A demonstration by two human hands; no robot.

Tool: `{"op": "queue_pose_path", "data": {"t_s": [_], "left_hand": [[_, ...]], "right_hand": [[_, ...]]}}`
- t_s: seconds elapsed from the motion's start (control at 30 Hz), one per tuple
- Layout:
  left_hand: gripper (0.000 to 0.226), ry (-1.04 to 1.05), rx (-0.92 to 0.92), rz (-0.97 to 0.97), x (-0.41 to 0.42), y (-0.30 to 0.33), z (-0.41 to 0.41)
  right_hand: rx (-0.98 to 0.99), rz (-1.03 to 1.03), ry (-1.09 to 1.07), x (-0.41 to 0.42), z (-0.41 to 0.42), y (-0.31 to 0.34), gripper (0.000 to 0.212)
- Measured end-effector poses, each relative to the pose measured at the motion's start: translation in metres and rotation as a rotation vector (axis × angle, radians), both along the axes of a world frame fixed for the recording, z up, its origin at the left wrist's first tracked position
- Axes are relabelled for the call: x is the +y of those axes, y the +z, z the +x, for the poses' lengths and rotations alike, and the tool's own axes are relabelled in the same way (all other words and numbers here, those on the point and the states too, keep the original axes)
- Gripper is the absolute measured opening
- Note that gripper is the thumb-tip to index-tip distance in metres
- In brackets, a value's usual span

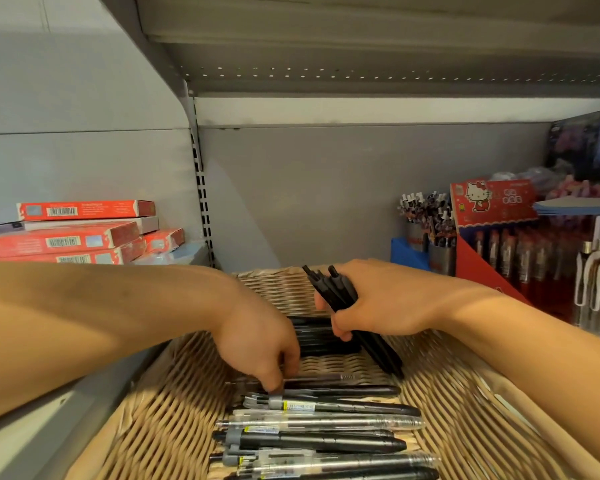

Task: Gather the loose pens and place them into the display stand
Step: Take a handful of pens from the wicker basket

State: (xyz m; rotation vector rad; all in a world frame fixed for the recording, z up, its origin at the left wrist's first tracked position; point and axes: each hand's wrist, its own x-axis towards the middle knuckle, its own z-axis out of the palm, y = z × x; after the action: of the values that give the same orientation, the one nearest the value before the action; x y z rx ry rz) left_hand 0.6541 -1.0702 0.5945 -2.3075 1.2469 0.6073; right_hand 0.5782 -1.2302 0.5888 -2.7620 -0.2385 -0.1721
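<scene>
Both arms reach into a wide woven basket (160, 410) on the shelf, bare weave showing either side of the pens. Loose pens (319, 427), black and clear plastic, lie in a row along its middle. The left hand (257, 344) pinches one at its clip end. The right hand (371, 306) grips a bundle of black pens (336, 289), tilted above the basket. Red cardboard display stand (478, 268) stands just right.

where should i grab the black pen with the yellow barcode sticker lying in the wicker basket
Pinch the black pen with the yellow barcode sticker mid-barrel, from above. It lies flat, crosswise in the woven wicker basket, neighbours close alongside, so only its top is free.
</scene>
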Motion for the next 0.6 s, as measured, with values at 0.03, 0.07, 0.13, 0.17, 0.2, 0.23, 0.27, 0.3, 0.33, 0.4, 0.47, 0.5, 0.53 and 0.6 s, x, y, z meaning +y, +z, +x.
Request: {"op": "queue_pose_path", "data": {"t_s": [0.03,0.07,0.13,0.17,0.2,0.23,0.27,0.3,0.33,0.4,0.47,0.5,0.53,0.6], "left_hand": [[0.036,-0.008,-0.014,-0.002,0.0,-0.001,0.001],[0.031,-0.016,-0.027,-0.006,0.0,-0.002,0.001],[0.028,-0.025,-0.075,-0.001,0.001,-0.002,0.001],[0.027,-0.034,-0.108,-0.021,0.002,-0.001,0.0],[0.027,-0.058,-0.151,-0.073,0.003,-0.001,0.0],[0.026,-0.069,-0.193,-0.139,0.003,0.0,0.001],[0.025,-0.082,-0.222,-0.236,0.002,0.002,0.002],[0.021,-0.068,-0.22,-0.339,0.001,0.003,0.004],[0.013,-0.055,-0.191,-0.462,-0.001,0.004,0.006],[0.015,0.022,-0.059,-0.667,-0.003,0.007,0.01],[0.004,0.106,0.11,-0.805,-0.005,0.008,0.012],[0.014,0.137,0.186,-0.875,-0.006,0.008,0.014],[0.026,0.175,0.262,-0.938,-0.006,0.007,0.014],[0.043,0.187,0.343,-0.987,-0.006,0.006,0.015]], "right_hand": [[0.002,-0.004,-0.002,0.0,0.0,0.0,0.019],[0.008,-0.012,0.0,0.0,0.0,0.0,0.02],[0.018,-0.036,0.0,0.0,0.0,0.0,0.018],[0.022,-0.043,-0.003,0.0,0.0,0.0,0.017],[0.023,-0.052,-0.006,0.0,-0.001,0.0,0.017],[0.016,-0.064,-0.008,0.0,-0.001,0.0,0.017],[0.007,-0.075,-0.006,0.0,-0.001,0.0,0.018],[-0.001,-0.079,0.002,0.001,-0.001,0.0,0.018],[-0.007,-0.077,0.016,0.001,-0.001,0.0,0.018],[-0.009,-0.071,0.036,0.001,-0.002,0.001,0.021],[-0.005,-0.065,0.04,0.0,-0.002,0.001,0.024],[-0.004,-0.066,0.038,0.0,-0.002,0.001,0.025],[-0.002,-0.069,0.034,-0.001,-0.002,0.001,0.025],[0.005,-0.067,0.025,-0.002,-0.001,0.0,0.022]]}}
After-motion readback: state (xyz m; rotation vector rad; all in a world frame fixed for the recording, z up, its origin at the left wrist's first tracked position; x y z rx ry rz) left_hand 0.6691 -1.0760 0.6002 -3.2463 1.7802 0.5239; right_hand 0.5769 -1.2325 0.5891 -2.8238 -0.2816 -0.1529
